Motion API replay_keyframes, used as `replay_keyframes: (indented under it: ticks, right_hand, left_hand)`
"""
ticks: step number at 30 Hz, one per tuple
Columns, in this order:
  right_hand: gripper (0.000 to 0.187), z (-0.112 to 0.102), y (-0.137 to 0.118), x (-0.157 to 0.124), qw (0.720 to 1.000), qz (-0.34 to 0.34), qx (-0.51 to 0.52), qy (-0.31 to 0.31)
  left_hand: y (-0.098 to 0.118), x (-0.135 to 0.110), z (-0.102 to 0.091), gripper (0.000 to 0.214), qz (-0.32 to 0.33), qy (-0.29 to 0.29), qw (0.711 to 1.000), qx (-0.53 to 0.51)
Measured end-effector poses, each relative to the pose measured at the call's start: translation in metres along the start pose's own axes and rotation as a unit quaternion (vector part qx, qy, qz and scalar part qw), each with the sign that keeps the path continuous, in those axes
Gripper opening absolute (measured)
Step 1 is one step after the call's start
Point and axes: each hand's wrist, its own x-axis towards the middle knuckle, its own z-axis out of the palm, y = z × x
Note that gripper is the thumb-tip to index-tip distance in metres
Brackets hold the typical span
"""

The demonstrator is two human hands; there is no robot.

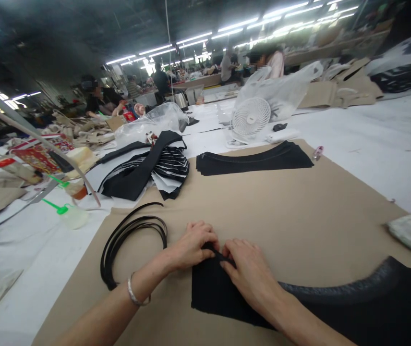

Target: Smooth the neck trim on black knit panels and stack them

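Note:
A long curved black fabric piece (356, 307) lies on the tan sheet (284, 206), its inner curve edged with a greyish band. At the left end of that curve, my left hand (196, 245) pinches the edge between thumb and fingers. Close beside it, my right hand (245, 266) grips the same edge, thumb on the near side and fingers on the far side. My right forearm covers the middle of the piece. Left of my hands is a loose coil of thin black strip (110, 259). Farther off rests a stack of curved black pieces (256, 161).
A fanned pile of black and white pieces (137, 173) lies back left. Green-nozzled bottles (74, 217) stand on the white table (47, 254) at left. Behind are a white fan (251, 117) and clear plastic bags (292, 91). Several people work in the background.

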Motion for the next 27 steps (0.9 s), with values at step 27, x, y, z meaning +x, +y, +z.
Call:
replay_keyframes:
  ticks: [27]
  right_hand:
    - [0.021,0.028,0.018,-0.020,0.978,-0.150,-0.037,0.141]
  left_hand:
    - [-0.019,-0.015,0.008,0.025,0.170,0.085,0.975,0.115]
